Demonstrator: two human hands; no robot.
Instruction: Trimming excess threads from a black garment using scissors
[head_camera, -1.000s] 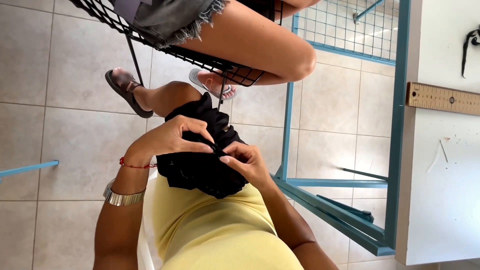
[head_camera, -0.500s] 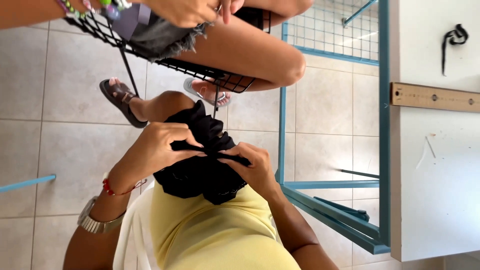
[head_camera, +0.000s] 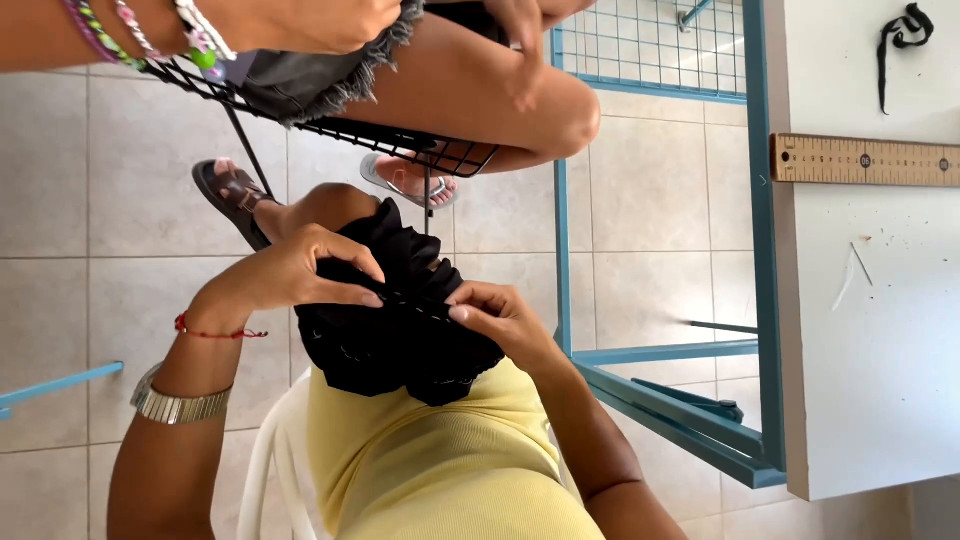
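Observation:
A bunched piece of black gathered fabric (head_camera: 400, 340) lies on my lap, over my yellow garment (head_camera: 440, 460). My left hand (head_camera: 295, 272), with a red cord bracelet and a metal watch on its wrist, pinches the fabric's ruffled edge from the left. From the right, my right hand (head_camera: 500, 318) pinches the same edge with its fingertips. The two sets of fingertips are a short way apart along a line of small pale stitches (head_camera: 412, 300). No needle or thread can be made out.
Another person sits close in front on a black wire chair (head_camera: 400, 145), with bare legs, sandals and an arm with beaded bracelets (head_camera: 150, 30). At the right, a white table (head_camera: 870, 380) on a blue metal frame (head_camera: 760, 300) holds a wooden ruler (head_camera: 865, 160) and a black scrap (head_camera: 900, 40). The floor is tiled.
Both hands stay on the black fabric with only small finger shifts. The other person's braceleted arm has come into view at the top left.

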